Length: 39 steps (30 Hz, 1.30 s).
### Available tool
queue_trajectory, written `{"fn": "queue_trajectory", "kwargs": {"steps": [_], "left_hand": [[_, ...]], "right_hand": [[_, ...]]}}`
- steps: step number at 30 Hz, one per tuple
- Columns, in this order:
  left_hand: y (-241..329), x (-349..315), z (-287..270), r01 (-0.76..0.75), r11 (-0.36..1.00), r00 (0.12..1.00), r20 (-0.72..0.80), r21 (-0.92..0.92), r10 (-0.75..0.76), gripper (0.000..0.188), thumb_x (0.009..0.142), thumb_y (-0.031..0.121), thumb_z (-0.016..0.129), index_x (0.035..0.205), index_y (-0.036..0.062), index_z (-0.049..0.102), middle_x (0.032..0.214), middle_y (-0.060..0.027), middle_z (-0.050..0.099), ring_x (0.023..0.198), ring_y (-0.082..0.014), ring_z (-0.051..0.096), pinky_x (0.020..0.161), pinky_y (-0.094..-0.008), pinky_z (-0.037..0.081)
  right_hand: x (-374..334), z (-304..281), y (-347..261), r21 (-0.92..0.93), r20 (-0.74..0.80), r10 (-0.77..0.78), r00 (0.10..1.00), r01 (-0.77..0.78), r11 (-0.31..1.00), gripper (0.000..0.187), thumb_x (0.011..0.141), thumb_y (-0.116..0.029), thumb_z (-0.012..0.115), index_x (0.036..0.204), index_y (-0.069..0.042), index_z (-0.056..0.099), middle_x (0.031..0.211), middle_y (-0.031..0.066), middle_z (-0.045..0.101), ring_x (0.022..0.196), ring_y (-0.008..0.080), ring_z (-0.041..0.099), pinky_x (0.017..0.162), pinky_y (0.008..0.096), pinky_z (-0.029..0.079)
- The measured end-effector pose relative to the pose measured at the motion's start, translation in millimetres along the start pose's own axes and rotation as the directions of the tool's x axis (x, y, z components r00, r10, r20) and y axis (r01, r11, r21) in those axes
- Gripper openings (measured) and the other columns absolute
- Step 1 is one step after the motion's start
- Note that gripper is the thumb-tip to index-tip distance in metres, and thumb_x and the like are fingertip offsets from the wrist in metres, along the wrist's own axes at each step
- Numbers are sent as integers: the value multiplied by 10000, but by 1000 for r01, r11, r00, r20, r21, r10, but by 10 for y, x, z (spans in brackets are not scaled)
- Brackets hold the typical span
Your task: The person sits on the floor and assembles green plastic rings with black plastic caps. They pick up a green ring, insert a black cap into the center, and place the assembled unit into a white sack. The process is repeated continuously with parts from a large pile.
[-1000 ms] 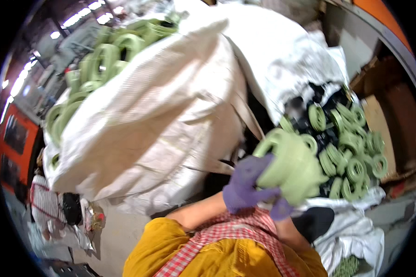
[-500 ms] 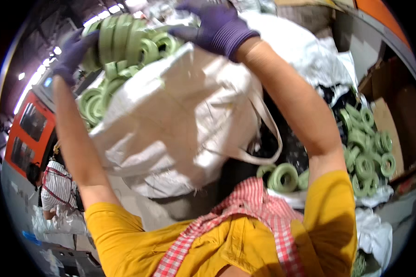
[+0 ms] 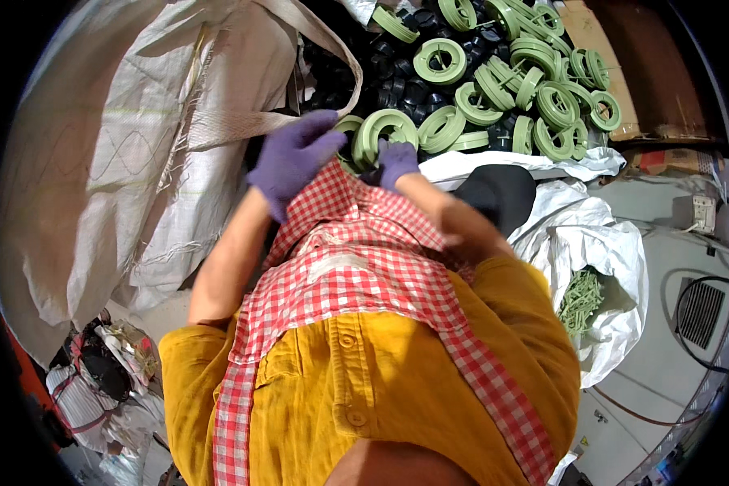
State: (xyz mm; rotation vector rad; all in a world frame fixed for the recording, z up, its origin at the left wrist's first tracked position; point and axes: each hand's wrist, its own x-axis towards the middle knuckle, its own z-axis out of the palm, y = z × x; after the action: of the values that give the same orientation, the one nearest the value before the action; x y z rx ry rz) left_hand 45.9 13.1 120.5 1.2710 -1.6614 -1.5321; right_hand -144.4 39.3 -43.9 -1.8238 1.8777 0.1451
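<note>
Pale green plastic rings (image 3: 440, 61) lie in a loose heap over small black parts (image 3: 405, 85) ahead of me. My right hand (image 3: 398, 164), in a purple glove, is at the near edge of the heap. Its fingers close on the rim of a green ring (image 3: 363, 134), partly hidden behind the apron. My left hand (image 3: 297, 159), also gloved in purple, hovers just left of that ring with its fingers apart and nothing in them. Beside it hangs the strap (image 3: 227, 125) of a big white woven sack (image 3: 154, 154).
A cardboard box (image 3: 595, 77) borders the heap at the right. White plastic bags (image 3: 616, 251) nearby hold thin green sprues (image 3: 581, 301). A round black thing (image 3: 498, 198) sits by my right forearm. A grey machine (image 3: 664, 324) stands further right. Another person (image 3: 81, 397) is at the lower left.
Both hands have come down from the green rings atop the white sack to the heap at the right. The view has swung right and down; my right hand now grips a ring.
</note>
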Motion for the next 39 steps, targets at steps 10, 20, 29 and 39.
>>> {"fn": "queue_trajectory", "kwargs": {"steps": [10,20,29,39], "left_hand": [[-572,482,358,355,717,920,360,-600,-154,435,870,204,569,1249,29,445,1010,-59,582,994,-169,552,870,-293,445],[-234,268,-123,16,840,987,-126,-542,-101,165,861,179,575,918,35,629,916,-59,612,866,-127,593,774,-276,496],[-204,260,80,165,822,943,-157,-545,-293,341,813,185,626,1102,13,570,989,-59,600,915,-136,563,822,-288,461],[1,144,454,28,918,997,-50,-397,-52,329,808,160,619,1083,-9,557,916,-44,607,783,-108,559,714,-259,468]], "right_hand": [[-403,-665,401,650,-111,-135,985,-31,-760,644,886,-568,443,1166,8,510,1021,168,606,919,270,592,787,429,497],[1239,-487,265,379,-87,384,919,-327,866,506,785,-389,596,1203,-111,537,1243,233,490,1145,386,499,964,420,416],[1002,-473,673,605,-601,444,665,16,796,193,888,-197,465,1047,-120,543,1037,232,596,930,394,581,795,458,464],[-453,-710,-186,311,-683,-195,704,521,795,405,799,-200,520,1101,61,447,1188,307,438,1086,458,445,977,467,340]]}}
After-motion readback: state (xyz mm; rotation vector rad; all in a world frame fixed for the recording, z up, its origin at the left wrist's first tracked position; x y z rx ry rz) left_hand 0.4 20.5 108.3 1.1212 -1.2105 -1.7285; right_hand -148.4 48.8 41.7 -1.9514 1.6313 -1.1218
